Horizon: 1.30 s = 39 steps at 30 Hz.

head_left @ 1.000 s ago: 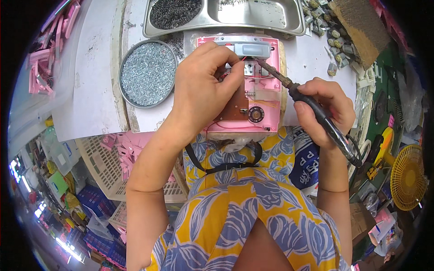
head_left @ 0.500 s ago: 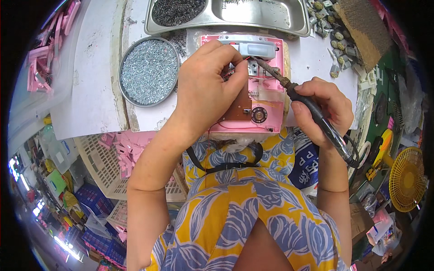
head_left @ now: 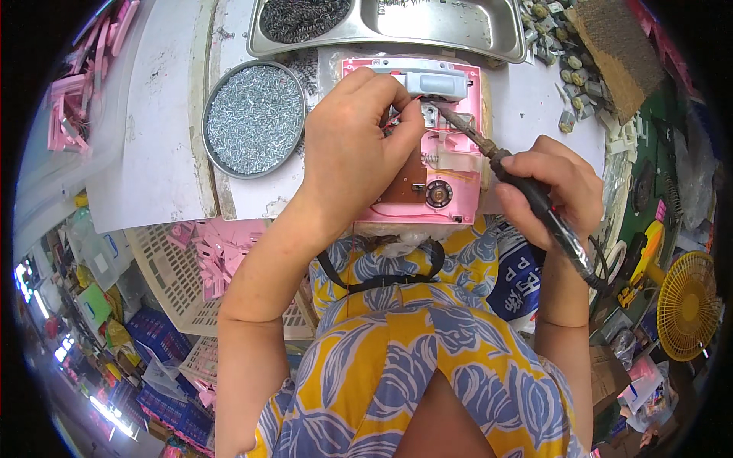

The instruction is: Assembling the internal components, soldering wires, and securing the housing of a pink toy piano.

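On the white table lies a pink plastic housing (head_left: 466,183) fitted with a brown circuit board (head_left: 405,187), a small round speaker (head_left: 438,194), a spring and thin wires. My left hand (head_left: 363,133) reaches over its left side, thumb and fingertips pinched on a thin red wire (head_left: 418,98) just below the light-blue plastic part (head_left: 435,84). My right hand (head_left: 561,187) is wrapped round the black handle of a soldering iron (head_left: 534,200). The iron's tip points up-left, close to the pinched fingers; whether it touches the wire or metal I cannot tell.
Left of the housing stands a round dish of small screws (head_left: 254,118). A steel tray (head_left: 382,46) with springs is behind. Several small motors (head_left: 569,80) lie at the far right near cardboard (head_left: 611,53). A crate of pink parts (head_left: 179,282) sits below the table; a yellow fan (head_left: 687,305) stands right.
My right hand and the soldering iron have shifted slightly right and down, the tip drawing a little away from the light-blue part. My left hand keeps its pinch, and the view has shifted slightly.
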Motion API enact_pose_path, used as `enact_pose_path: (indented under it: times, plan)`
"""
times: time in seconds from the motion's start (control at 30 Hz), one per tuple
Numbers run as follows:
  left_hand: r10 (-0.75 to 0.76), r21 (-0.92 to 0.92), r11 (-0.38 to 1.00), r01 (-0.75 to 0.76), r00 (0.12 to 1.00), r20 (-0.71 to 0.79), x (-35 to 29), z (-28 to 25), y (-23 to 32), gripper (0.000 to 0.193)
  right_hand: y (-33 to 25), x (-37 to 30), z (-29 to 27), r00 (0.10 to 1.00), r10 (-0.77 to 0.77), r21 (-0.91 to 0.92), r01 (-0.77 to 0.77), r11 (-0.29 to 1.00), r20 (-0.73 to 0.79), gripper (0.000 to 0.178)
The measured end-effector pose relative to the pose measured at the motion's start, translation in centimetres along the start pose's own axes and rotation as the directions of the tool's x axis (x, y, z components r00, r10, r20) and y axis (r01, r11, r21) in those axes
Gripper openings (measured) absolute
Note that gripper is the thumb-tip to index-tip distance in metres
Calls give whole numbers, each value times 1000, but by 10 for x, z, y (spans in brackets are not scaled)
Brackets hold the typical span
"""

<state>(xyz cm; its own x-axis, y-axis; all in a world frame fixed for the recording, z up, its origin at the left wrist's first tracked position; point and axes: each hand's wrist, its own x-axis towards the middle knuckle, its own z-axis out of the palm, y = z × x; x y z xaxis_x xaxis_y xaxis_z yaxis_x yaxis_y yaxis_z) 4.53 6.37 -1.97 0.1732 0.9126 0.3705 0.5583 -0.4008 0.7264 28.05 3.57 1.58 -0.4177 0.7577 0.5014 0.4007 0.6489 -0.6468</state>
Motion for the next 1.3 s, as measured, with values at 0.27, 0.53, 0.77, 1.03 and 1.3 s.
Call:
enact_pose_path:
  times: [0.27, 0.53, 0.77, 1.03, 1.3]
  plan:
    - [-4, 15, 1000, 4, 1000, -19, 0, 2, 2, 11, 2, 0, -7, 996, 85, -17, -85, 996, 31, 25]
    - [24, 51, 998, -24, 1000, -3, -3, -1, -1, 10, 5, 3, -4, 994, 85, -3, -85, 996, 65, 25]
    - [-10, 39, 999, 11, 999, -31, -3, 1, 0, 12, 6, 8, 0, 993, 71, -12, -70, 997, 90, 25]
    - [8, 80, 997, -5, 999, -33, -3, 1, 2, 11, 8, 10, 1, 997, 49, -12, -49, 999, 62, 24]
    - [26, 102, 995, -21, 998, -53, -3, 3, 1, 12, 8, 13, -3, 996, 57, -57, -53, 997, 72, 25]
